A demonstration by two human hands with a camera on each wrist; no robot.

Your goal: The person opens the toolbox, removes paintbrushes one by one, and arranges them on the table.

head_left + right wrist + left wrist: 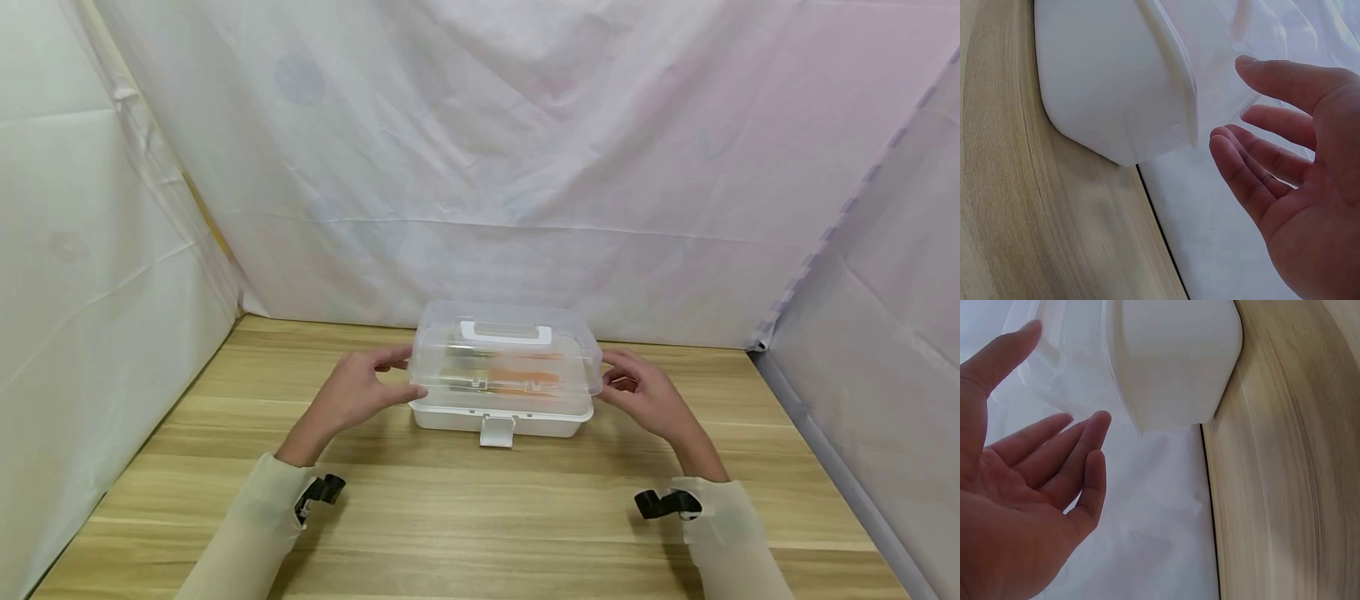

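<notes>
A white storage box (504, 422) with a clear plastic lid (442, 337) stands on the table. The lid's front edge sits a little above the base's white rim, and the front latch (497, 432) hangs down, unfastened. My left hand (356, 387) holds the lid's left side, thumb at the lower front corner and fingers farther back. On the right side, my right hand (647, 392) holds the lid with thumb and fingertips spread the same way. Orange and yellowish-green contents (525, 382) show blurred through the lid. The white handle (506, 332) on top is untouched.
The wood-grain table (480, 517) spreads out in front of the box. A pale cloth curtain (480, 167) hangs right behind it, with further cloth walls at left and right. Black wrist mounts (318, 492) sit on the sleeves.
</notes>
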